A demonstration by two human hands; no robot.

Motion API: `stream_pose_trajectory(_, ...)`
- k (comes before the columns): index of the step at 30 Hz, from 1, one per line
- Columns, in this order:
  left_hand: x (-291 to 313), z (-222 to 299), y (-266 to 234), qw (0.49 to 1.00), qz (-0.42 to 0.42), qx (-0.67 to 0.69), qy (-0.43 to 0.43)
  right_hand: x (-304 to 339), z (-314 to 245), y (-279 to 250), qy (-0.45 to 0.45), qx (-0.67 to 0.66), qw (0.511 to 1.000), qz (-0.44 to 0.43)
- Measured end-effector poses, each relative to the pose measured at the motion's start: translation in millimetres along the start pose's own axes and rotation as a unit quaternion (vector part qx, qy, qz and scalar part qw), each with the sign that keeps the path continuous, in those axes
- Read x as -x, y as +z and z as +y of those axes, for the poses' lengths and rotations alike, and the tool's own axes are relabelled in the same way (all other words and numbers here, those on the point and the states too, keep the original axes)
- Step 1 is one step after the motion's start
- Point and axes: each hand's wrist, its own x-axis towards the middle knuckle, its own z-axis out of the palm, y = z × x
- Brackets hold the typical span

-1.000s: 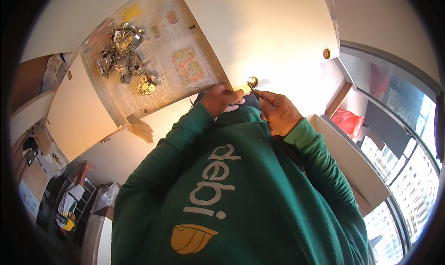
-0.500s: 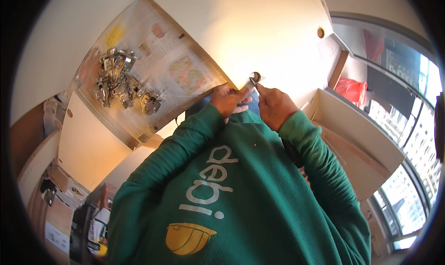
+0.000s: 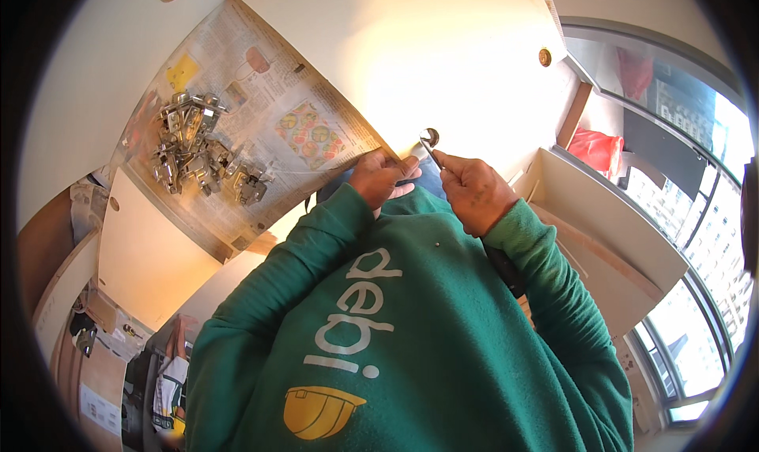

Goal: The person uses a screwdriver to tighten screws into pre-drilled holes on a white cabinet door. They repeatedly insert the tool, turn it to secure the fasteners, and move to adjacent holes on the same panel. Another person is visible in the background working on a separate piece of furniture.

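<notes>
Slim tool [image 3: 432, 153], clasped in the right grip [image 3: 478, 195], stays at the now-darker round hole [image 3: 432, 134]; left grip [image 3: 383, 178] unclear.

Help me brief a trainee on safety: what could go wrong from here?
The tool in the right hand could slip and jab the left hand, close to its tip, or scratch the panel. The loose hinges, piled on newspaper, might scatter if bumped.
</notes>
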Motion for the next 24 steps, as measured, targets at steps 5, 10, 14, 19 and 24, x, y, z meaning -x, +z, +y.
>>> stream_pose_trajectory(5,1.1,-0.7,2.1,1.000,0.009,0.015,0.009,-5.1,8.0,11.4,-0.037,0.076,0.996,0.028)
stream_pose_trajectory(10,4.1,4.5,8.8,1.000,0.006,0.020,0.007,-15.9,23.0,15.1,-0.094,0.147,0.983,0.062)
stream_pose_trajectory(14,4.8,3.2,6.3,1.000,-0.007,0.013,0.014,-22.4,11.2,7.1,-0.039,0.196,0.980,0.007)
stream_pose_trajectory(19,7.2,5.5,5.6,1.000,-0.002,-0.007,0.015,-4.1,2.9,-13.8,-0.064,0.126,0.990,0.003)
stream_pose_trajectory(24,4.2,3.8,2.9,1.000,-0.008,-0.002,0.010,-2.6,2.8,-2.6,-0.062,0.077,0.995,0.024)
